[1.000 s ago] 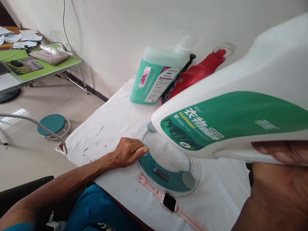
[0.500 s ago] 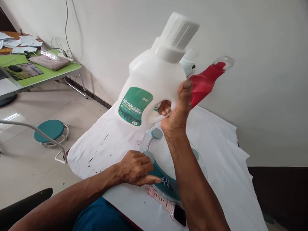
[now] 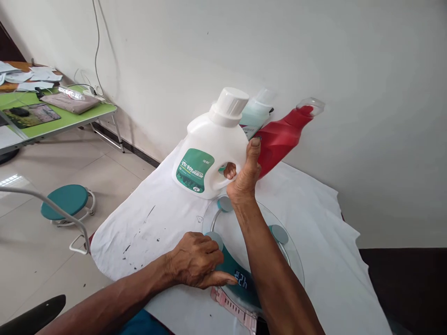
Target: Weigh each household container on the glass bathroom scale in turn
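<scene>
My right hand (image 3: pixel 247 173) grips the loop handle of a white laundry detergent bottle (image 3: pixel 223 144) with a green label and ribbed cap. The bottle is tilted, and its base is close to the far edge of a round glass scale (image 3: pixel 296 260). My left hand (image 3: pixel 197 260) rests on the near left of the scale with curled fingers. Its thumb is stretched toward the lit digital display (image 3: pixel 240 280). Behind my right hand stand a red bottle (image 3: pixel 281 139) with a clear cap and a pale bottle (image 3: pixel 256 114), partly hidden.
A white cloth (image 3: pixel 132 209) with dark marks covers the table. A pink-strapped watch (image 3: pixel 233 309) lies by the scale's near edge. To the left are a teal stool (image 3: pixel 66 202) and a green desk (image 3: pixel 80 111) with papers, a mouse and a pouch. A wall rises behind.
The white bottle has come down and slightly left with my right hand, lower over the table. More of the pale bottle behind now shows. My left hand stays on the scale.
</scene>
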`<state>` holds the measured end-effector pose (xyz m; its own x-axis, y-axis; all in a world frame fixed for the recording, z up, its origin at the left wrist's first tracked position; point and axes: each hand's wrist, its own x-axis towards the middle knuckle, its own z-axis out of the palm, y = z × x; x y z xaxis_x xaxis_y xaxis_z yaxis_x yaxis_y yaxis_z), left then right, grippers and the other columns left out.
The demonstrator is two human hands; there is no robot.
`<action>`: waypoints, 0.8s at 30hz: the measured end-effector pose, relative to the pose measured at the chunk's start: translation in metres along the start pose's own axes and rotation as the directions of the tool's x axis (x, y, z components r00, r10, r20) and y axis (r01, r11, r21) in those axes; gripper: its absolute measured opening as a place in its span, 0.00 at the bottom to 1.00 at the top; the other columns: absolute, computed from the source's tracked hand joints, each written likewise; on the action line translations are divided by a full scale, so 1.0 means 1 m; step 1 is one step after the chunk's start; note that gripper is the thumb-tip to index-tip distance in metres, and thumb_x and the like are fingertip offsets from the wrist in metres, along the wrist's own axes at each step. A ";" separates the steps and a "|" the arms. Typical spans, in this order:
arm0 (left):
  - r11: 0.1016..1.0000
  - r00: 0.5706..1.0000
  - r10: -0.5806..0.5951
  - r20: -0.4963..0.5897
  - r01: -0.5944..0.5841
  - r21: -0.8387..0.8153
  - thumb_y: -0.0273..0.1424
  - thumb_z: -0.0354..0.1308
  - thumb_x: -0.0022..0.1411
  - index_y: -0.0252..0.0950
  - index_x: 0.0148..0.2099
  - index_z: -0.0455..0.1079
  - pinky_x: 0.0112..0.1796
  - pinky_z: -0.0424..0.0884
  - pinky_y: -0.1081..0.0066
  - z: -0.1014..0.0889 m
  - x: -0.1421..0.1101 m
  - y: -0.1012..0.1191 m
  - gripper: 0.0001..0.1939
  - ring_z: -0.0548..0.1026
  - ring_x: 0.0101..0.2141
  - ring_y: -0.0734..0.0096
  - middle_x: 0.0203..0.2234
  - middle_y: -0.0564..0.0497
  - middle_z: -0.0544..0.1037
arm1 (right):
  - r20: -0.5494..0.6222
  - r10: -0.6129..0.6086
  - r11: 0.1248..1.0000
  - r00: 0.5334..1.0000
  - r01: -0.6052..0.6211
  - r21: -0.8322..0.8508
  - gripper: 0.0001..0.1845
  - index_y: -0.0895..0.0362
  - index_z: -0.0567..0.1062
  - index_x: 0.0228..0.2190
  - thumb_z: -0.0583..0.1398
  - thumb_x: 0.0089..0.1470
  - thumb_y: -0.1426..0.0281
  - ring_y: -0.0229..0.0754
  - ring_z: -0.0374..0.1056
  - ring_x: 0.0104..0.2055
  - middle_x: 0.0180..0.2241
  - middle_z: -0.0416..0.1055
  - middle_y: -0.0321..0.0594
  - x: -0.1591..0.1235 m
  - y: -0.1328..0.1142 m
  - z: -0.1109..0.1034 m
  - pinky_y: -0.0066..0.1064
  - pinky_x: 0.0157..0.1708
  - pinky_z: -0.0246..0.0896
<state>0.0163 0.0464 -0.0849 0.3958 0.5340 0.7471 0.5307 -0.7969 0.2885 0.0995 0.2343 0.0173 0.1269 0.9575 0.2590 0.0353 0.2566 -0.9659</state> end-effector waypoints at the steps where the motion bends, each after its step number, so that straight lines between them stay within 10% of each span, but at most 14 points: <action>1: 1.000 1.000 -0.007 0.001 0.007 -0.014 0.56 0.39 0.83 0.39 0.26 0.62 0.22 0.57 0.65 -0.002 0.001 0.000 0.37 0.60 0.19 0.72 0.19 0.55 0.63 | 0.016 -0.028 0.999 0.999 0.029 -0.031 0.42 0.47 0.67 0.31 0.41 0.62 0.24 0.44 0.56 0.22 0.20 0.58 0.35 0.002 0.004 -0.002 0.42 0.24 0.59; 9: 0.993 0.998 -0.067 0.020 0.068 -0.100 0.49 0.40 0.85 0.39 0.28 0.61 0.24 0.58 0.66 -0.021 0.013 -0.003 0.32 0.63 0.20 0.72 0.20 0.54 0.67 | 0.011 -0.145 0.981 0.989 0.145 -0.126 0.37 0.47 0.65 0.28 0.45 0.67 0.30 0.48 0.70 0.33 0.24 0.66 0.37 -0.010 -0.002 -0.024 0.45 0.37 0.73; 19: 0.990 0.995 -0.085 0.054 0.090 -0.110 0.41 0.41 0.86 0.40 0.30 0.59 0.26 0.58 0.67 -0.026 0.016 -0.004 0.28 0.60 0.22 0.70 0.20 0.55 0.66 | -0.369 -0.330 0.916 0.869 0.200 -0.348 0.23 0.50 0.70 0.37 0.65 0.58 0.45 0.44 0.72 0.39 0.35 0.74 0.36 -0.002 0.008 -0.133 0.41 0.43 0.73; 24: 0.987 0.993 -0.100 0.062 0.107 -0.123 0.38 0.42 0.86 0.40 0.31 0.61 0.26 0.58 0.66 -0.024 0.018 -0.006 0.25 0.61 0.22 0.69 0.21 0.55 0.65 | -0.223 -0.322 0.922 0.920 0.251 -0.294 0.21 0.50 0.71 0.35 0.63 0.62 0.46 0.43 0.73 0.38 0.34 0.76 0.37 0.007 0.015 -0.118 0.40 0.44 0.74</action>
<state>0.0021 0.0538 -0.0588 0.3860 0.6276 0.6761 0.4740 -0.7637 0.4383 0.2181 0.2297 0.0047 0.3268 0.7690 0.5495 0.3560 0.4385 -0.8252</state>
